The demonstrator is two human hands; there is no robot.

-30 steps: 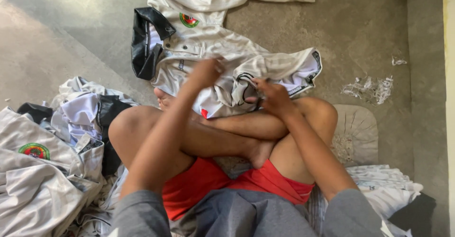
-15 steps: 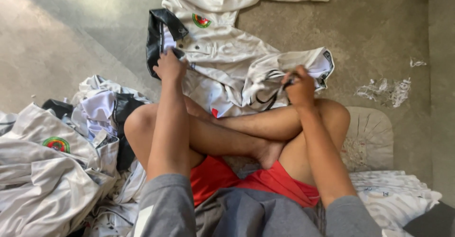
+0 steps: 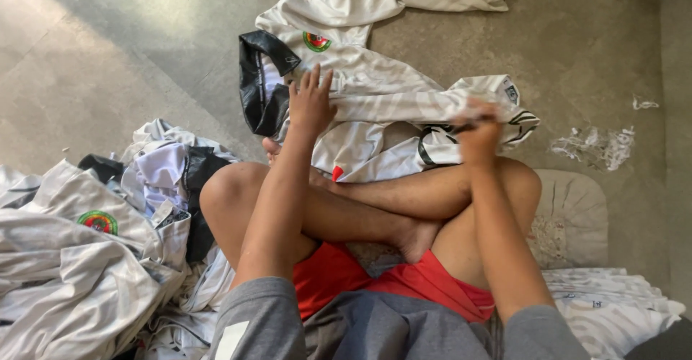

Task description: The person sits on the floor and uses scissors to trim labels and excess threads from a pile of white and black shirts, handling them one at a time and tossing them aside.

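Note:
A white jersey (image 3: 375,79) with black trim and a round green and red badge lies spread on the floor in front of my crossed legs. My left hand (image 3: 311,100) rests flat on its left part, fingers apart, beside the black collar piece (image 3: 261,79). My right hand (image 3: 477,128) is closed on the jersey's black-trimmed edge at the right, pinching the cloth.
A heap of crumpled white jerseys (image 3: 79,259) with badges lies at my left. Folded white garments (image 3: 613,302) sit at the lower right beside a pale cushion (image 3: 573,216). Scraps of white material (image 3: 595,144) lie on the grey stone floor (image 3: 108,64).
My left hand has slid out to the left across the jersey and flattened on it. My right hand has pulled its edge to the right, stretching the cloth wider.

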